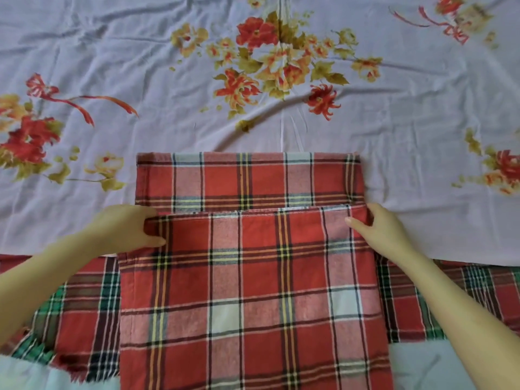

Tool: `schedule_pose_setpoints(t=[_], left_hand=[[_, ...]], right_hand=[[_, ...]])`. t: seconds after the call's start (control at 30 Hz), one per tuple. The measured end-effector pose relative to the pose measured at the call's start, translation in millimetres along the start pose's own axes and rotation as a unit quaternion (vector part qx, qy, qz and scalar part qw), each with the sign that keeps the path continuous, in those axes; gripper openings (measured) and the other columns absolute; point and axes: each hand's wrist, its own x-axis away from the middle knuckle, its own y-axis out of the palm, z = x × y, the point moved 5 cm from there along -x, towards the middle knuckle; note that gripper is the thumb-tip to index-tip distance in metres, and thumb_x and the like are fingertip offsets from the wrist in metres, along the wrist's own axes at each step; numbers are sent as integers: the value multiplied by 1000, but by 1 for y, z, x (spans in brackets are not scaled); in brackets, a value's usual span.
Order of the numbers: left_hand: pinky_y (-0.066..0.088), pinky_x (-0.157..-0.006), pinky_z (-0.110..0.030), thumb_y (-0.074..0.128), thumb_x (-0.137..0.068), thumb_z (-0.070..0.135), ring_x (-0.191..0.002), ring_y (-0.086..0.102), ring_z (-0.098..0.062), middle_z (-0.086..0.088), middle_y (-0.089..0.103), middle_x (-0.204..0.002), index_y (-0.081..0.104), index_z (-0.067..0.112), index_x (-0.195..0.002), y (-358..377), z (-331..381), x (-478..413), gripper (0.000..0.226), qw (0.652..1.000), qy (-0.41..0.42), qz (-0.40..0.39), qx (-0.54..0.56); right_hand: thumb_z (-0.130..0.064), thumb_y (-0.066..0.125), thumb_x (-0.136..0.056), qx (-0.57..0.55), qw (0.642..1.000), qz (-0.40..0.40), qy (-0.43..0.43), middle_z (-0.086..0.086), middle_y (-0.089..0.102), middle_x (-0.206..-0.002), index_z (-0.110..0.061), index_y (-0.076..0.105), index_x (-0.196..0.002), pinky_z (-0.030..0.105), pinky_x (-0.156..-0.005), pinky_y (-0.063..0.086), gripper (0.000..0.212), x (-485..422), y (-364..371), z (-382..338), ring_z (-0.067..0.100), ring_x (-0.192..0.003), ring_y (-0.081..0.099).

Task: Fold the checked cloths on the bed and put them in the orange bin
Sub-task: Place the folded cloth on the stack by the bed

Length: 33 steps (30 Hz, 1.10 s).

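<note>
Left hand (126,228) and right hand (382,232) each pinch a corner of the red checked cloth (253,291), folding it on the bed (140,66).

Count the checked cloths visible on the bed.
2. The red checked cloth lies in the middle, its folded edge held by the left hand and right hand. A green-and-red checked cloth lies under it, showing at both sides; those parts may be separate cloths.
</note>
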Motion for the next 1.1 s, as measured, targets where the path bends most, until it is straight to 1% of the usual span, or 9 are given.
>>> schedule_pose_setpoints(t=[0.13,0.27,0.4,0.5,0.57,0.73,0.87,1.0,1.1], left_hand=[[41,-70,-33,80,-68,42,-79,59,-28,-7,65,-78,68,17,-83,-19,-17,11,31,974,-47,-4,222],[43,-64,-26,85,-65,32,-65,56,-26,-16,64,-71,68,22,-64,-66,-32,28,19,927,-54,114,353],[39,-71,-31,78,-75,21,-75,54,-30,-21,63,-82,69,13,-82,-104,-43,-11,13,907,-92,210,352],[46,-71,-27,75,-78,16,-86,56,-37,-22,61,-103,60,3,-116,-88,-36,-42,43,917,-132,163,341],[44,-88,-37,75,-79,23,-109,51,-40,-25,53,-122,46,8,-132,-70,-33,-43,63,914,-183,146,331],[46,-88,-49,68,-84,33,-108,55,-39,-20,56,-123,42,5,-132,-16,-34,19,61,873,-212,210,387],[41,-76,-40,64,-85,42,-97,57,-39,-18,61,-104,47,0,-118,59,-25,102,56,849,-285,151,417],[29,-53,-31,68,-82,44,-60,52,-29,-4,47,-58,46,6,-73,134,0,177,45,842,-297,18,450],[42,-68,-30,73,-80,28,-74,56,-20,-6,62,-83,59,8,-89,174,21,220,27,795,-317,-72,513]], right_hand=[[-25,69,-84,-120,991,41,39,12,65,-71,-6,62,-73,40,-65,47,24,14,-17,5,28,-69,59],[-19,69,-85,-232,963,129,35,18,69,-80,-3,68,-82,45,-73,51,16,25,-66,-5,24,-75,60],[-22,68,-84,-191,967,169,21,21,69,-84,2,70,-85,41,-71,48,24,-35,-85,-32,21,-76,59],[-26,63,-86,-65,990,94,79,24,67,-103,-4,69,-93,36,-76,46,24,-79,-55,-27,33,-97,64],[-27,60,-88,-26,992,49,117,23,61,-120,-2,62,-113,36,-86,45,35,-81,-37,-17,35,-111,58],[-26,55,-92,-28,991,70,114,15,61,-122,-7,50,-129,37,-91,42,42,12,-24,10,34,-114,54],[-31,61,-90,-32,981,-12,190,16,64,-110,-2,55,-120,35,-79,42,42,125,16,71,34,-103,59],[-27,69,-83,-57,954,-95,279,17,68,-87,-4,66,-90,37,-78,47,24,218,58,121,33,-92,64],[-18,68,-86,-171,926,-114,318,11,69,-92,-1,68,-102,31,-76,45,23,252,65,128,23,-87,64]])
